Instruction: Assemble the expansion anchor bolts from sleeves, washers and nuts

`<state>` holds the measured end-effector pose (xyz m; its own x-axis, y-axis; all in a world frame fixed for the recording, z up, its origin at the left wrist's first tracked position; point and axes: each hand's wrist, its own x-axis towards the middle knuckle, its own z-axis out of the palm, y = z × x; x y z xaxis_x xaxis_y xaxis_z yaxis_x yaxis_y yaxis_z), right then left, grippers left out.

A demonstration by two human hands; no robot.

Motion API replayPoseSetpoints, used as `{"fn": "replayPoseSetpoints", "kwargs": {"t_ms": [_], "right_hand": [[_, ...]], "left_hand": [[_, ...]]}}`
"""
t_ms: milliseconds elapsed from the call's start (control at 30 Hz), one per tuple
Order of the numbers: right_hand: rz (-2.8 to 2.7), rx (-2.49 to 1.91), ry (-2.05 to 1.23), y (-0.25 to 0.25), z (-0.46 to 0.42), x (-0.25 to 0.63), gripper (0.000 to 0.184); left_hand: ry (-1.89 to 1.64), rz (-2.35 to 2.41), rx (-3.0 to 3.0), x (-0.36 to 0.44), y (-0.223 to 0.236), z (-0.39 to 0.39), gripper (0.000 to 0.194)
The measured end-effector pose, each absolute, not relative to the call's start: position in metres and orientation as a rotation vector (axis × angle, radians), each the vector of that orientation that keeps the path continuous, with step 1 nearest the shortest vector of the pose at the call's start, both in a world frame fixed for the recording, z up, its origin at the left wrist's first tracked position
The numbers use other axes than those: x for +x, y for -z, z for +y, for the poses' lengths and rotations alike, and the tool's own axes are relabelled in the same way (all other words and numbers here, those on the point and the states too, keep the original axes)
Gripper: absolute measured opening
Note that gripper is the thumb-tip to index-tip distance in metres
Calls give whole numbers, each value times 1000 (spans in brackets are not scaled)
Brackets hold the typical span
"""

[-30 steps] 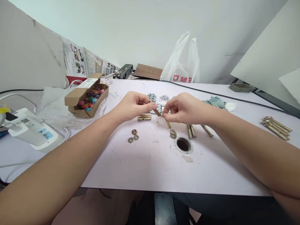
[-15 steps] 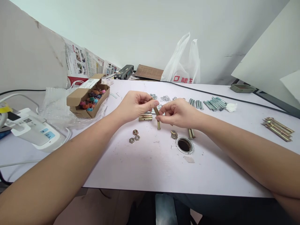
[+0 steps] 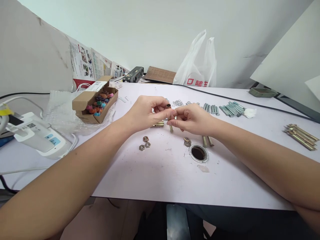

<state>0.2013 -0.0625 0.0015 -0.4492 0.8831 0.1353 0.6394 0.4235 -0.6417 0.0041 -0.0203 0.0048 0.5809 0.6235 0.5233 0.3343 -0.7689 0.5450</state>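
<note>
My left hand (image 3: pixel 155 111) is closed around a brass-coloured metal sleeve (image 3: pixel 168 106), its open round end facing up between thumb and fingers. Close against it, my right hand (image 3: pixel 188 117) pinches a yellowish bolt (image 3: pixel 171 129), whose lower end shows below the fingers. Sleeve and bolt are in line and nearly upright; my fingers hide where they meet. Behind my left fingers lies another brass-coloured sleeve (image 3: pixel 158 124). Several hex nuts (image 3: pixel 142 147) lie nearer me, and a few washers (image 3: pixel 187 142) are below my right hand. Two more bolts (image 3: pixel 205 141) lie beside my right wrist.
A round, metal-rimmed hole (image 3: pixel 198 153) opens in the white table (image 3: pixel 155 180). Several assembled anchor bolts (image 3: pixel 301 136) lie far right, silvery bolts (image 3: pixel 232 109) farther back. Leftward are a cardboard box (image 3: pixel 85 101) of colourful pieces and a white power strip (image 3: pixel 47 136). A black cable (image 3: pixel 225 97) crosses the back.
My hands have drawn closer together. The sleeve has tipped more upright, showing its open top, and less of the bolt sticks out below my fingers. The view has shifted slightly.
</note>
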Motion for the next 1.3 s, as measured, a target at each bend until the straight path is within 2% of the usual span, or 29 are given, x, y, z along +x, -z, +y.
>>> {"fn": "replayPoseSetpoints", "kwargs": {"t_ms": [133, 467, 567, 800, 1067, 1300], "right_hand": [[-2166, -1184, -756, 4, -62, 197, 23], [-2274, -1138, -867, 7, -59, 196, 21], [-2411, -1288, -850, -1, -59, 203, 22], [-2675, -1949, -830, -19, -55, 236, 33], [-2683, -1847, -950, -15, -55, 233, 24], [-2653, -1875, -994, -17, -58, 229, 30]], "left_hand": [[-1111, 801, 2437, 4, -5, -20, 24], [-970, 736, 2549, 3, -1, -16, 23], [-816, 680, 2601, 3, 3, -15, 22], [-405, 700, 2439, 1, 6, -13, 18], [-295, 762, 2293, 2, 6, -13, 16], [-252, 786, 2265, 3, 5, -14, 16]]}}
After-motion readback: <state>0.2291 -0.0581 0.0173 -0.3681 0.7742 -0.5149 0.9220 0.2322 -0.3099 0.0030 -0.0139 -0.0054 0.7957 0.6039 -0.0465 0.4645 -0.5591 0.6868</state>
